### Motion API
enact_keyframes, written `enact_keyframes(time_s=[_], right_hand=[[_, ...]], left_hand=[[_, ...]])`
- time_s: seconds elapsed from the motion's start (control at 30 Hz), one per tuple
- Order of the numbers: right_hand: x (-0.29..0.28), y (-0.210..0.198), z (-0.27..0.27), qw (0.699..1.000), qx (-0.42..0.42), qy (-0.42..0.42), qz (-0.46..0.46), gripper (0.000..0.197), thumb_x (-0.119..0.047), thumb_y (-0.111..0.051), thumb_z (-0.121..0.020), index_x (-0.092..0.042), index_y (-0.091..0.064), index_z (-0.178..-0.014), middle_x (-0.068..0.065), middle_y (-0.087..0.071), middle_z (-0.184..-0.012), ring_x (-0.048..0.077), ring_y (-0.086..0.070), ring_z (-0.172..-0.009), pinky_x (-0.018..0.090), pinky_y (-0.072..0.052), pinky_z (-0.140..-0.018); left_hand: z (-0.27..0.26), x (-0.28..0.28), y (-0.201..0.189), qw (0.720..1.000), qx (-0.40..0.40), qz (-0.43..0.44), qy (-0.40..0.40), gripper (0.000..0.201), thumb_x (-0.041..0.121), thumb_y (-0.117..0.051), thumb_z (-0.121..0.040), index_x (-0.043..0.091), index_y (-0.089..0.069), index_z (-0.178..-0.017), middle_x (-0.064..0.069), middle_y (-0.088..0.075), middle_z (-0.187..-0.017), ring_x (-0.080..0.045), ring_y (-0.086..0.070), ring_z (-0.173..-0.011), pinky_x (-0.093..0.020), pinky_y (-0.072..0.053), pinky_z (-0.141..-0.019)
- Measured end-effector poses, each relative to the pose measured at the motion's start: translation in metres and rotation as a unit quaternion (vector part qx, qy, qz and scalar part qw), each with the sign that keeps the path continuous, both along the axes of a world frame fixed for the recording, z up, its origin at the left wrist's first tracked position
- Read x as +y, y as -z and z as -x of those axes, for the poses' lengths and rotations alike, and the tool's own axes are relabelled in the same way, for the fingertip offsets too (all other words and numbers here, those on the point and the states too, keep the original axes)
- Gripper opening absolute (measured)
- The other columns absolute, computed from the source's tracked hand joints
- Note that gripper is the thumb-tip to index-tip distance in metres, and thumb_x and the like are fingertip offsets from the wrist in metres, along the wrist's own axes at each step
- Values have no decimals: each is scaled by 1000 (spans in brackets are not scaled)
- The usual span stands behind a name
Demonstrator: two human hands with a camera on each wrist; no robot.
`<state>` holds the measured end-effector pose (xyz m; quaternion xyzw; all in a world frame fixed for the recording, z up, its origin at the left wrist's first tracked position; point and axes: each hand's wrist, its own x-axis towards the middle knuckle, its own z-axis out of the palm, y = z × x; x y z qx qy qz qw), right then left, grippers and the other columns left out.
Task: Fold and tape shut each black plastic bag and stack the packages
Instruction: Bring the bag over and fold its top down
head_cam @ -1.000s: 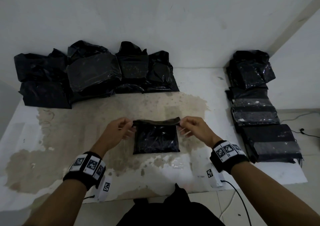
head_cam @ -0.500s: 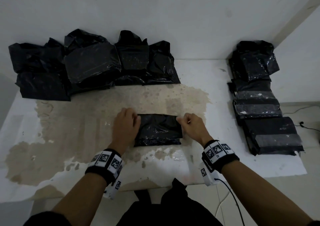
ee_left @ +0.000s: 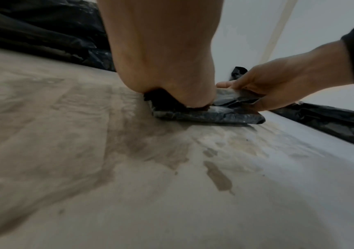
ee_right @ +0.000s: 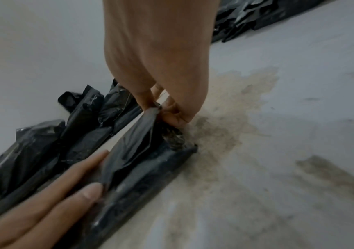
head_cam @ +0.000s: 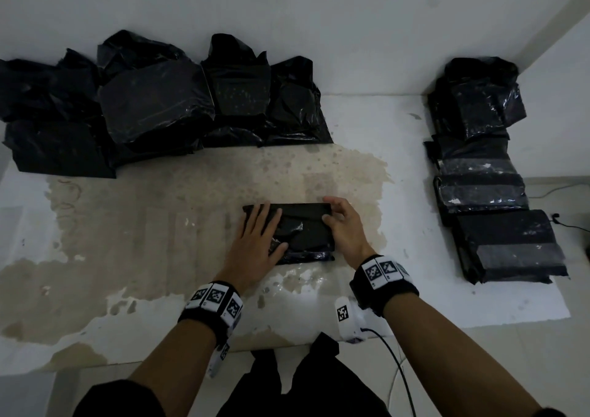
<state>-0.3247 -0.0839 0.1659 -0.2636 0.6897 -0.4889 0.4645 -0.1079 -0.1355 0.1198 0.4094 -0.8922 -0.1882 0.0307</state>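
Observation:
A small black plastic bag package point(head_cam: 303, 231) lies flat in the middle of the table, its top flap folded over. My left hand point(head_cam: 257, 241) presses flat on its left half with straight fingers point(ee_right: 65, 178). My right hand point(head_cam: 340, 222) pinches the right end of the folded flap point(ee_right: 150, 114) between thumb and fingers. The left wrist view shows the package point(ee_left: 206, 114) under my palm, with the right hand point(ee_left: 267, 89) gripping its far edge.
A heap of unfolded black bags point(head_cam: 153, 107) lines the back left by the wall. Taped packages point(head_cam: 491, 193) lie in an overlapping row on the right of the worn white table point(head_cam: 127, 225). A cable point(head_cam: 396, 365) hangs at the front edge.
The flap that both hands held up at its corners has been folded down onto the package. My left hand moved from the left edge to lie flat on top.

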Motion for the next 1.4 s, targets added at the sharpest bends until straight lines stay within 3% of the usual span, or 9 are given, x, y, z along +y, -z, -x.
enact_keyframes(time_s=[0.1,0.17,0.33,0.43,0.53,0.83,1.07,1.27,1.4], right_hand=[[6,11,6,994,105,-20,-9,37,6,-55,-94,-15,-63,-124,-2,-55,-122,14,-54,-117,31,-50,-104],[10,14,8,978,207,-25,5,32,-2,-55,-97,-19,-63,-122,0,-53,-125,14,-52,-115,29,-45,-106],[17,17,-27,831,523,-155,104,37,-28,-42,-103,-14,-64,-130,8,-60,-132,28,-52,-121,42,-42,-103],[22,37,-43,747,586,-306,71,56,-38,-27,-107,-7,-46,-150,15,-44,-155,33,-34,-148,49,-30,-121],[20,44,-38,720,606,-334,46,62,-42,-22,-107,-8,-31,-157,16,-30,-163,31,-21,-154,50,-20,-125],[13,44,-24,705,616,-350,46,64,-50,-24,-107,-15,-23,-161,14,-23,-166,29,-16,-155,48,-13,-127],[16,35,-16,765,555,-320,69,61,-45,-20,-108,-13,-23,-160,13,-20,-167,27,-13,-156,44,-11,-127],[15,18,35,853,511,-97,40,40,-23,-54,-98,-10,-60,-135,16,-58,-131,38,-53,-118,53,-46,-97],[7,17,70,835,509,-195,-75,41,-25,-62,-97,-9,-59,-135,18,-58,-127,40,-53,-113,49,-49,-91]], left_hand=[[-7,0,1,1000,-17,-4,-7,81,66,-16,-97,18,-5,-161,-7,6,-168,-21,15,-154,-42,3,-126],[-7,0,-1,1000,-22,-4,-8,80,65,-12,-97,18,-4,-161,-7,6,-168,-21,16,-154,-43,6,-125],[0,7,-2,999,-13,32,-4,66,45,-19,-103,10,-17,-159,-10,-10,-167,-28,-2,-155,-54,-9,-124],[-2,9,6,999,-8,46,-11,59,37,-22,-105,11,-20,-158,-13,-14,-166,-29,-7,-154,-56,-17,-123],[-3,7,7,999,-10,45,-17,60,38,-19,-105,13,-17,-159,-13,-12,-167,-28,-5,-155,-53,-12,-124],[-6,-3,6,998,-36,46,-19,63,42,-15,-104,13,-19,-159,-12,-15,-167,-29,-11,-155,-53,-16,-124],[-12,0,-3,994,-52,24,-90,76,54,-5,-101,6,-8,-160,-16,-3,-168,-30,2,-155,-52,-1,-125],[18,27,-10,995,9,95,34,64,43,-25,-104,10,-19,-159,-12,-12,-167,-32,-9,-155,-55,-15,-123],[20,38,1,997,-30,58,32,63,47,-21,-104,16,-17,-159,-10,-13,-167,-32,-7,-155,-57,-18,-123]])
